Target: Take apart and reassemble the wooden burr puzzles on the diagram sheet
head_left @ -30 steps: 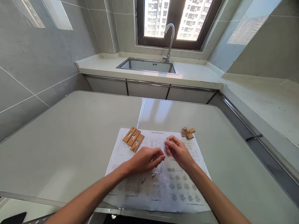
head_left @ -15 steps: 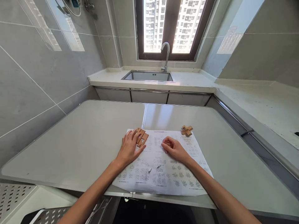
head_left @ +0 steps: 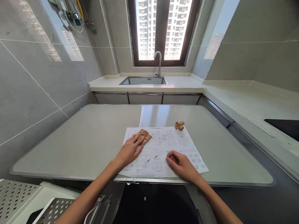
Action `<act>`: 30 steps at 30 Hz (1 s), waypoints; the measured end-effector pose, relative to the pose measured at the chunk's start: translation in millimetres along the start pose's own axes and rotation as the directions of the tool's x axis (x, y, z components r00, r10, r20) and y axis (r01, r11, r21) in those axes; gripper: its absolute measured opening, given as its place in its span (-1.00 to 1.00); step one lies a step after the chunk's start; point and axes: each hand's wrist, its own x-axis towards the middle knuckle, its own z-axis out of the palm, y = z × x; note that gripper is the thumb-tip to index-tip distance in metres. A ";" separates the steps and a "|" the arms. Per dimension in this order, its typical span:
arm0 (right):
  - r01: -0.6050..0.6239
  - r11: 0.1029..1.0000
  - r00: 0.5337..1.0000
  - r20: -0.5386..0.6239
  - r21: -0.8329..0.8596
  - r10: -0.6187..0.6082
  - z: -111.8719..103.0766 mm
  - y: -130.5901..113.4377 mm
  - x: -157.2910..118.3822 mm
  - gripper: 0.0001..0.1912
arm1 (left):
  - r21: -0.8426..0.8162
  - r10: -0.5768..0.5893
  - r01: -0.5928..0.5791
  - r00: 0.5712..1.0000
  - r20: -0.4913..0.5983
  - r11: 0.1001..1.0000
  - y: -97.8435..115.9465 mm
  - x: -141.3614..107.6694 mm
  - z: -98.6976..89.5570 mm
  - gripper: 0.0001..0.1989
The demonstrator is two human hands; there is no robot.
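Observation:
Several flat wooden pieces (head_left: 146, 137) lie side by side on the upper left of a printed paper sheet (head_left: 161, 165). My left hand (head_left: 131, 150) rests over their left part, fingers spread, with the fingertips touching them. Low on the right side of the sheet is my right hand (head_left: 179, 162), its fingers curled together; whether anything is inside them is hidden. An assembled cross-shaped wooden piece (head_left: 179, 125) sits at the sheet's top right corner, apart from both hands.
The pale folding table (head_left: 105, 124) has a seam down its middle. Beyond it stand a counter (head_left: 182, 81) with a sink (head_left: 143, 81) and a faucet (head_left: 159, 63). Perforated white racks (head_left: 16, 197) are at the lower left.
My right hand has moved down the sheet, toward the table's front edge. My left hand stays on the flat wooden pieces. The camera view has shifted.

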 end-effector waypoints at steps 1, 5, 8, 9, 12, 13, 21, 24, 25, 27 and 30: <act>0.002 1.000 1.000 -0.015 0.003 -0.002 0.4 1.6 -2.6 -0.76 | -0.005 0.023 -0.023 1.000 0.002 1.000 6.4 -2.9 0.0 -0.51; 0.034 0.999 0.997 -0.073 -0.022 -0.035 4.3 7.5 -5.9 -0.73 | -0.020 0.076 -0.075 0.996 0.049 0.997 37.7 -16.1 -0.2 -0.50; 0.062 0.998 0.992 -0.110 -0.022 -0.065 7.3 9.4 -6.6 -0.71 | -0.033 0.125 -0.123 0.989 0.083 0.992 62.3 -25.0 -2.3 -0.48; 0.072 0.997 0.989 -0.124 -0.024 -0.075 8.0 9.7 -7.0 -0.71 | -0.038 0.145 -0.142 0.986 0.086 0.989 69.6 -27.2 -3.6 -0.48; 0.092 0.995 0.981 -0.165 -0.045 -0.099 9.5 10.9 -9.0 -0.70 | -0.058 0.194 -0.190 0.978 0.073 0.980 86.6 -30.6 -7.4 -0.52; 0.097 0.994 0.979 -0.176 -0.046 -0.104 9.8 11.6 -9.6 -0.70 | -0.070 0.203 -0.199 0.977 0.060 0.978 90.4 -30.5 -8.2 -0.55; 0.069 0.996 0.966 -0.245 -0.060 -0.081 10.5 16.0 -11.7 -0.68 | -0.304 0.087 -0.112 0.992 -0.094 0.946 95.9 -17.0 0.1 -0.74; 0.076 0.994 0.963 -0.253 -0.075 -0.093 10.7 15.9 -11.8 -0.67 | -0.367 0.000 -0.044 0.993 -0.120 0.929 90.0 -12.6 6.2 -0.76; 0.089 0.993 0.962 -0.253 -0.080 -0.107 10.9 15.9 -11.6 -0.68 | -0.369 -0.028 -0.023 0.991 -0.132 0.929 87.6 -11.6 8.6 -0.77; 0.131 0.986 0.955 -0.252 -0.103 -0.153 12.2 16.6 -10.8 -0.69 | -0.357 -0.074 0.013 0.985 -0.158 0.934 82.6 -10.3 13.9 -0.77; 0.156 0.966 0.945 -0.254 -0.206 -0.206 17.7 19.0 -7.6 -0.55 | -0.330 -0.118 0.049 0.974 -0.192 0.943 75.6 -9.2 22.8 -0.79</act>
